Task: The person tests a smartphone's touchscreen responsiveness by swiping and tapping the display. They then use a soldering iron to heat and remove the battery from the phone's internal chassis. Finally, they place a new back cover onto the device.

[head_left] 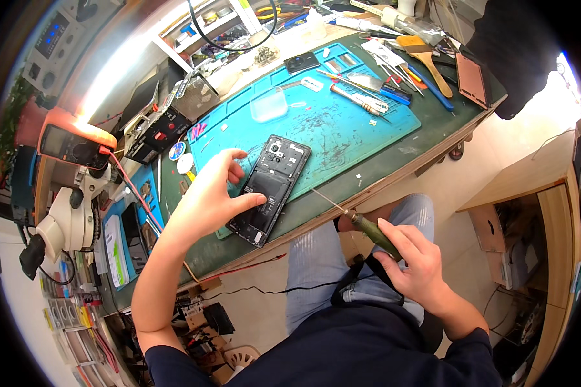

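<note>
Clearly, the phone [283,171] is what I'm centred on: a slim black slab with rounded corners and its back cover off, lying askew across the front edge of the mat [342,145]. The camera rings near its far end show well, but the small parts below them blur into glossy and matt black, and my left hand [208,198] hides some of its left side. That hand has its thumb well apart from its curled fingers; the thumb tip overlaps the phone, though I cannot tell whether it presses. My right hand [416,261] is clamped round the tool [373,232], whose green handle runs into a thin metal shaft. The palm covers the handle's back end, so I can't be sure of its kind; the tip sits near the phone, apart from it.

The mat is blue, rubbery and scuffed with dark marks, and a clear plastic box [268,106] stands on it. Beneath it, the bench [384,169] is dark green with a raw wooden edge. Toward the far right lies a flat brush [432,69] with a wooden handle. Over on the left, an orange-cased meter [71,143] leans beside a smooth white microscope [68,219], partly in glare. Below, faded jeans [315,274] are crossed by a black cord [258,289], whose ends I can't trace.
</note>
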The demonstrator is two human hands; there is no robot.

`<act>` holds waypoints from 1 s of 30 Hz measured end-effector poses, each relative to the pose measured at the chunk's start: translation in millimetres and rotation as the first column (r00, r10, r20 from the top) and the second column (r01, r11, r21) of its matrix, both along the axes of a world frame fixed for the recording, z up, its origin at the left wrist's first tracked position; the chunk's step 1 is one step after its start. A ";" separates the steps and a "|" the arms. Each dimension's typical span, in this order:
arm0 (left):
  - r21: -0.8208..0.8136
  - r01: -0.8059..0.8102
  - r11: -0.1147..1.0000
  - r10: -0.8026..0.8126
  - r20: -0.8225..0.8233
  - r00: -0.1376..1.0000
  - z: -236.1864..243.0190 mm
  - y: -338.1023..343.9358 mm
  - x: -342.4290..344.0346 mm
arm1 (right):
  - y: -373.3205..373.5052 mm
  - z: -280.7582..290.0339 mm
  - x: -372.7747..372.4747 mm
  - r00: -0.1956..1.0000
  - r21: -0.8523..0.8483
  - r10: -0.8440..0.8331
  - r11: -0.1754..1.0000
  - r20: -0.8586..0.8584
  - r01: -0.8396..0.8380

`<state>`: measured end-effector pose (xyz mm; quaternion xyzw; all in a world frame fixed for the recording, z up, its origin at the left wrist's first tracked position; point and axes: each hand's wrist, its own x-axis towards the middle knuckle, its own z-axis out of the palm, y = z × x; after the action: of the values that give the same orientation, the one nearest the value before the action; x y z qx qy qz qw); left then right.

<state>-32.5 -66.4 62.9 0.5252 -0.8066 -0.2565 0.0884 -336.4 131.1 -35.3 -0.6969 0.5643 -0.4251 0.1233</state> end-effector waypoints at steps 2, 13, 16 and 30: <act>-0.213 0.118 0.970 -0.111 0.044 0.993 5.4 9.1 -3.4 | 1.0 2.6 -0.7 1.000 0.004 0.024 1.000 -0.002 -0.024; -0.631 0.552 0.545 -0.582 0.190 0.791 -4.4 77.9 -9.7 | 13.7 5.8 1.8 0.957 -0.009 0.282 0.959 0.065 -0.282; -0.703 0.553 0.447 -0.562 0.260 0.785 -5.9 94.9 11.7 | 22.8 21.2 3.7 0.882 0.156 0.389 0.885 0.264 -0.438; 0.216 0.098 0.972 0.121 -0.806 0.579 -36.7 163.6 7.2 | 22.8 6.2 27.4 0.620 0.214 0.398 0.699 0.676 -0.683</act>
<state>-25.2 97.2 26.2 0.3605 -0.6356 -0.5624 0.3870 -309.1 153.8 -29.0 -0.6226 0.3350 -0.4133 0.5739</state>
